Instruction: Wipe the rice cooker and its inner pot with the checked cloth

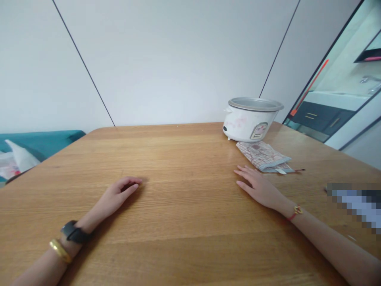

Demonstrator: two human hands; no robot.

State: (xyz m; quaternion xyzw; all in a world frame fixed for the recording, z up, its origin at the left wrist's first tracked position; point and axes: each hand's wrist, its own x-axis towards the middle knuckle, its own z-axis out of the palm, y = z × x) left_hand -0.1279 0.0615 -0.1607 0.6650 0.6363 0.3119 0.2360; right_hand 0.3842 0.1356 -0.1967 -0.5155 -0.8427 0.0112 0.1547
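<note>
My left hand [120, 193] rests on its side on the wooden table [184, 222], fingers loosely curved with a gap between thumb and forefinger and nothing held. My right hand [257, 186] lies palm down on the wood, its fingers spread and holding nothing. Just beyond the right fingers is a folded checked cloth [262, 155], perhaps an oven mitt, with a pale blue edge and a white tag. Behind that cloth stands a white rice cooker [244, 123] without a lid, a label on its front. What its bowl contains is hidden.
A pixelated object [357, 202] lies at the table's right edge. Pale wall panels [178, 59] rise behind the table. Beyond the left edge is a teal seat [50, 141] with a white bag [20, 159]. A doorway at right shows a dark cabinet [321, 117] under a basin.
</note>
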